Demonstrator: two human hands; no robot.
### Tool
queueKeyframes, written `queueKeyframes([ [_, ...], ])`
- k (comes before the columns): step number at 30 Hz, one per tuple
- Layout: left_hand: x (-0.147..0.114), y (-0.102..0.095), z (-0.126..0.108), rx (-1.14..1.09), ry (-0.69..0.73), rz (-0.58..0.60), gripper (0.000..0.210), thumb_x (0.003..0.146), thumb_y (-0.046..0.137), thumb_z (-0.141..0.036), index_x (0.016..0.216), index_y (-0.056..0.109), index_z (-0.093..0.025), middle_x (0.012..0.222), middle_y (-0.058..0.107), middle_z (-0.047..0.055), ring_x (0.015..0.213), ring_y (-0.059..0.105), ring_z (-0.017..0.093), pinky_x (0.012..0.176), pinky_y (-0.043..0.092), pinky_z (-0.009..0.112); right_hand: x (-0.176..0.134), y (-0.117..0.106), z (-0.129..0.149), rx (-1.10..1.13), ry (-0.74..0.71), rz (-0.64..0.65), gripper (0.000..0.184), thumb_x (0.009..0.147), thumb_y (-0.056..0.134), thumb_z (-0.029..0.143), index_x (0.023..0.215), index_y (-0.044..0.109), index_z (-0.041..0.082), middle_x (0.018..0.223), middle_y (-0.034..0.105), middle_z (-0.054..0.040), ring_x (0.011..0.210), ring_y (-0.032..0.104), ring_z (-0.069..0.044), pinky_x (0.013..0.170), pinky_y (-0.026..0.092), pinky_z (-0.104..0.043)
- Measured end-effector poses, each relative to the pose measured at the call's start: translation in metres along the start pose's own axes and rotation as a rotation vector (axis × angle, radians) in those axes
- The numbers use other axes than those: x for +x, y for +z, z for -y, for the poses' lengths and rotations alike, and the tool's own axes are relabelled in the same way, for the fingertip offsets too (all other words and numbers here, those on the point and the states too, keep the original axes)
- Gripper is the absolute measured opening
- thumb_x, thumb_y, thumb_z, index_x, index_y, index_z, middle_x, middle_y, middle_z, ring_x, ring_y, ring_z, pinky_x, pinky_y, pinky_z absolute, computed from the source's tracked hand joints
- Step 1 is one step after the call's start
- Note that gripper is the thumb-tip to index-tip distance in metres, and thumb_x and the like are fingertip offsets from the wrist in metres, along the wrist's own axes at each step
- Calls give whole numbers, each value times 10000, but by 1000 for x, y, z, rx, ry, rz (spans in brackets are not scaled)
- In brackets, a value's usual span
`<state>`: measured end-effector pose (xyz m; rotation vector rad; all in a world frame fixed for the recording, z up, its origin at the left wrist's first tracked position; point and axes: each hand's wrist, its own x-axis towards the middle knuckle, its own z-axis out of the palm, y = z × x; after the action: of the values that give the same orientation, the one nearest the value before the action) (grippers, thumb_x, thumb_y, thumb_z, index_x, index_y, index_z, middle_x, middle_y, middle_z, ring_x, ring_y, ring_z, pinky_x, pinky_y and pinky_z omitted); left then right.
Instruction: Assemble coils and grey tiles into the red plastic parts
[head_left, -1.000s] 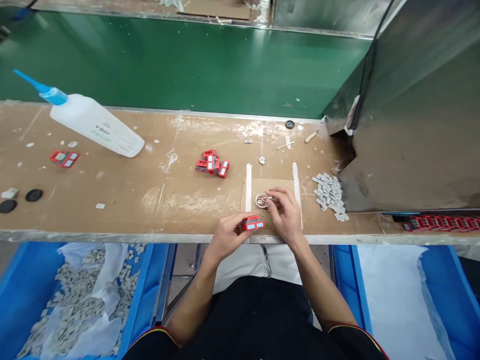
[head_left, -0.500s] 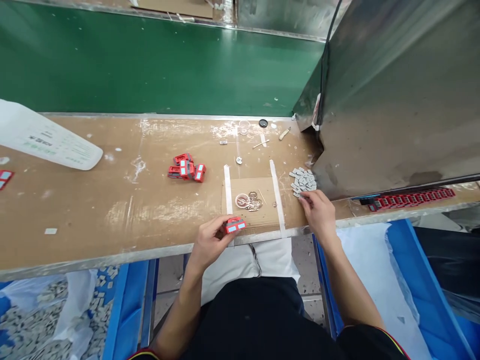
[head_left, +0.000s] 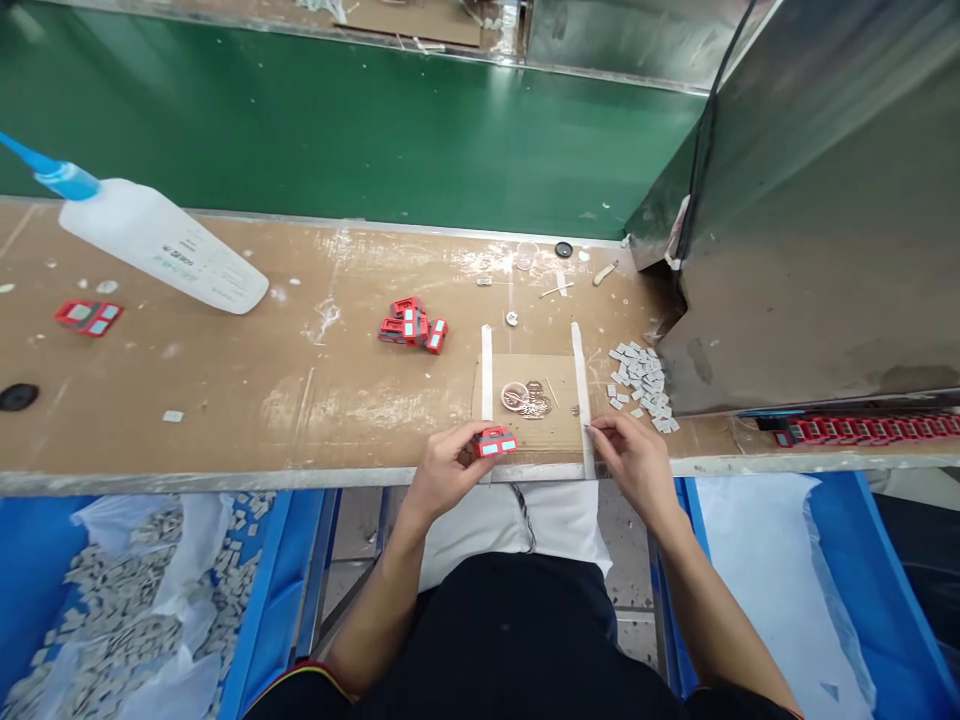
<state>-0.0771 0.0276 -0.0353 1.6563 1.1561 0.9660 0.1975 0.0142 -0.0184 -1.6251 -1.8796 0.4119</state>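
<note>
Two bare hands over the bench (head_left: 352,440), head cam only. Left hand (head_left: 444,470) has a red toy vehicle (head_left: 496,442) pinched by one end, down by the near end of the left tape strip (head_left: 486,370). Right hand (head_left: 636,462) is next to the right tape strip (head_left: 581,385), thumb and fingertips drawn in narrow. Can't tell if there's something tiny between them.

– Nice setup. What's around the vehicle?

Small round dish (head_left: 514,396) just beyond it on the cardboard pad (head_left: 540,437), with a glossy puddle (head_left: 535,402) right beside that and a thin stick (head_left: 553,392) near the puddle. Pile of little grey pieces (head_left: 637,378) over to my right.

– Any tips for doing this bit cleanly?

Imo hold the vehicle steady by its end, so the top stays free for the other hand. Bring the right hand in low along the near edge, going around the puddle. Light pinch, no squeezing.

– What could go wrong?

Smudges, I'd guess. If that puddle's sticky, one wet fingertip could mark the pale blue panels (head_left: 490,450). Dry fingers, hands off those.
</note>
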Motion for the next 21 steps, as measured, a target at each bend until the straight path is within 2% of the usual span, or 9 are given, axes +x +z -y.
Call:
queueKeyframes([
  [3,0,-1,2,12,3,9,212,884,712,-286,1047,734,-152,893,778,86,723,706,170,632,571,239,0,-2,-4,-84,-3,2,191,969,560,326,831,645,225,827,662,-53,701,632,-200,642,506,-330],
  [6,0,-2,4,13,41,36,234,900,695,-272,1100,736,-157,934,785,92,764,721,177,649,580,244,5,-12,-1,-108,-28,43,226,976,545,326,796,634,223,772,648,-48,675,612,-199,630,485,-329],
  [9,1,-3,5,-1,136,86,319,931,658,-246,1238,705,-173,1025,792,107,856,740,190,723,595,271,10,-17,17,21,-22,114,177,969,572,296,821,633,220,744,662,-27,641,615,-179,611,485,-301],
  [13,1,-4,6,8,191,134,397,939,645,-206,1335,653,-190,1044,795,103,859,740,177,786,592,288,15,-5,53,241,-16,224,166,970,589,283,826,641,218,751,683,-17,640,625,-165,601,495,-276],
  [17,0,-3,7,30,132,148,359,906,663,-168,1264,684,-168,1032,794,97,772,724,153,689,577,243,19,13,75,316,-22,301,181,972,584,270,804,622,217,760,655,-12,677,606,-159,617,486,-265],
  [21,1,-3,6,53,140,142,249,893,671,-154,1137,721,-152,1016,791,99,793,722,160,687,570,237,24,20,79,320,-17,373,178,970,576,255,800,614,215,782,640,-12,703,597,-163,631,473,-267],
])
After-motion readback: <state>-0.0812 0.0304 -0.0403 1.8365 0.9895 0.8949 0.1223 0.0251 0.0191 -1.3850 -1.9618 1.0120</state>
